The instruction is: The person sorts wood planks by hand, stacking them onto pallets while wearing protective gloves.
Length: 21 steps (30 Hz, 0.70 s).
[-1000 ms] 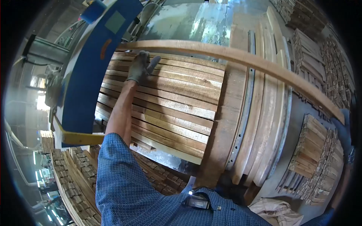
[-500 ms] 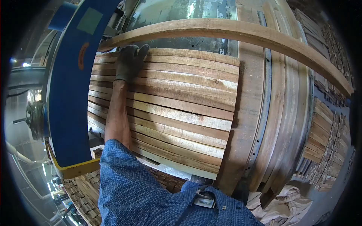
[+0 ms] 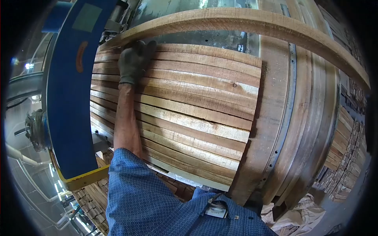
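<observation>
Nearest the camera is your blue patterned shirt (image 3: pixel 157 214) with a badge (image 3: pixel 216 211) on the chest. Your bare left forearm (image 3: pixel 126 118) reaches out over a row of boards (image 3: pixel 189 92), laid side by side just below the arm and to its right. They run from pale cream to reddish brown, with fine saw marks, dark seams between them and bright patches of light; one has a knot (image 3: pixel 234 85) near its right end.

At the row's far edge is your gloved left hand (image 3: pixel 134 65), back upward, thumb set off to the right of the fingers. The fingers meet the near side of a long board (image 3: pixel 236 17), close to its left end. I can't say whether they are clamped on it or only resting there. Your right hand is out of view.

The long board lies just beyond the row and stretches well off to the right, light brown on top, shaded on its near face, bowed in this wide view. Beyond it spreads a worn metal table (image 3: pixel 212 38). On your left stands a blue machine body (image 3: pixel 69 102) with a yellow bar (image 3: pixel 88 177); to your right are a metal rail (image 3: pixel 290 78), more lengths of timber (image 3: pixel 311 102) and, farther off, stacked wood (image 3: pixel 346 157).
</observation>
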Each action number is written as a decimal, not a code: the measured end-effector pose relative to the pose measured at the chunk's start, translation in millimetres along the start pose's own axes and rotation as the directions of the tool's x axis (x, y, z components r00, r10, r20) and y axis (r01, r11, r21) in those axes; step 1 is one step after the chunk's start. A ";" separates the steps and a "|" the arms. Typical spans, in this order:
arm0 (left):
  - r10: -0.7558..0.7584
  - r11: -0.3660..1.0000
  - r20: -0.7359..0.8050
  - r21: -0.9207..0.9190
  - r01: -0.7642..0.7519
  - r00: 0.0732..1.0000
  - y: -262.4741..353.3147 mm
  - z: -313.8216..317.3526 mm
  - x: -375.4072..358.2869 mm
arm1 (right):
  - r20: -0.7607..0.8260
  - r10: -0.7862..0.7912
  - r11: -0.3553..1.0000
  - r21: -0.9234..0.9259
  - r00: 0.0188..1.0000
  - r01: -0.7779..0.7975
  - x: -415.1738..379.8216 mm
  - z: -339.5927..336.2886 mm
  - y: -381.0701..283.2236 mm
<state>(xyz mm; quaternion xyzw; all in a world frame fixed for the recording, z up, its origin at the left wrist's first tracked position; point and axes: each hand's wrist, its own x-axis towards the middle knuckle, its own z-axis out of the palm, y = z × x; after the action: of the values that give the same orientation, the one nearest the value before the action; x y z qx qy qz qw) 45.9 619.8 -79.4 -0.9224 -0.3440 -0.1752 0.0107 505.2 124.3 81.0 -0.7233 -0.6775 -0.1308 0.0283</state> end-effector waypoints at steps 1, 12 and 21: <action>0.020 0.999 0.001 0.026 -0.020 1.000 -1.9 0.5 0.6 | 0.017 0.016 1.000 -0.009 1.000 -0.016 1.8 -0.5 -0.5; 0.112 0.981 -0.137 0.171 -0.088 0.984 7.0 -1.3 -7.5 | 0.141 0.107 0.991 -0.093 0.984 -0.094 11.4 -23.6 -37.4; 0.477 0.765 -0.017 0.501 -0.406 0.879 -1.6 -6.9 -8.8 | 0.039 -0.044 0.980 -0.194 0.998 0.050 0.2 -20.9 -24.0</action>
<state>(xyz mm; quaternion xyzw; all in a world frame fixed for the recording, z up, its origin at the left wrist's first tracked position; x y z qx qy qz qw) 36.5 614.6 -76.0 -0.9298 -0.1477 -0.1419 0.3058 478.3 121.9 98.0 -0.7085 -0.6787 -0.1847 -0.0574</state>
